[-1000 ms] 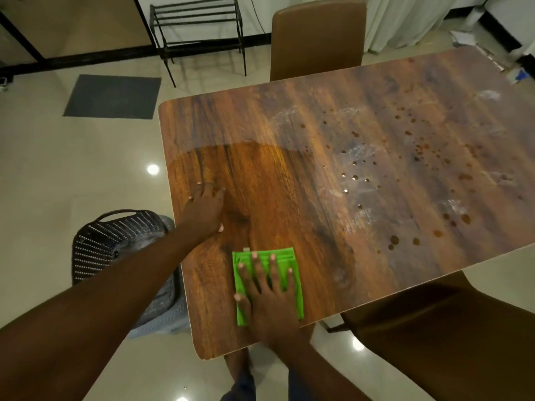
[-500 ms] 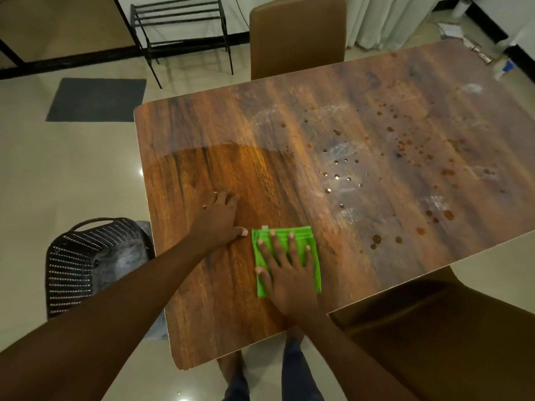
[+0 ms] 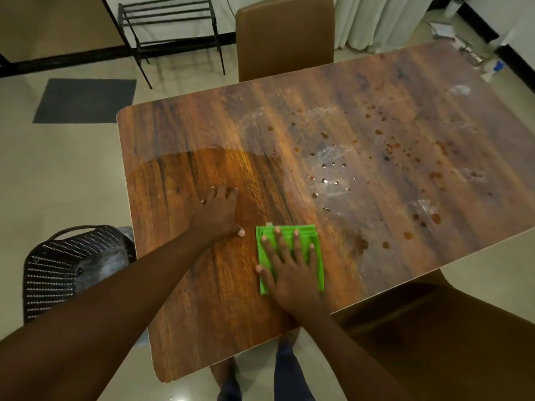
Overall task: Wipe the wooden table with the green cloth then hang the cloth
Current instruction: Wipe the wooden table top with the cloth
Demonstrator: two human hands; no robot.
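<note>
A folded green cloth point(image 3: 314, 244) lies flat on the wooden table point(image 3: 362, 117) near the front edge. My right hand point(image 3: 289, 270) presses down on it with fingers spread, covering most of the cloth. My left hand point(image 3: 218, 212) rests flat on the bare wood just left of the cloth, holding nothing. The wood around my hands looks dark and wet. Brown drops and whitish smears point(image 3: 405, 157) dot the right half of the table.
A brown chair point(image 3: 285, 36) stands at the far side and another brown chair point(image 3: 451, 337) at the near right. A black perforated basket point(image 3: 66, 267) sits on the floor at the left. A black metal rack point(image 3: 168, 27) and a dark mat point(image 3: 84, 99) lie beyond.
My right hand has slid the green cloth away from the front edge and to the right. My left hand has shifted right along the table with it.
</note>
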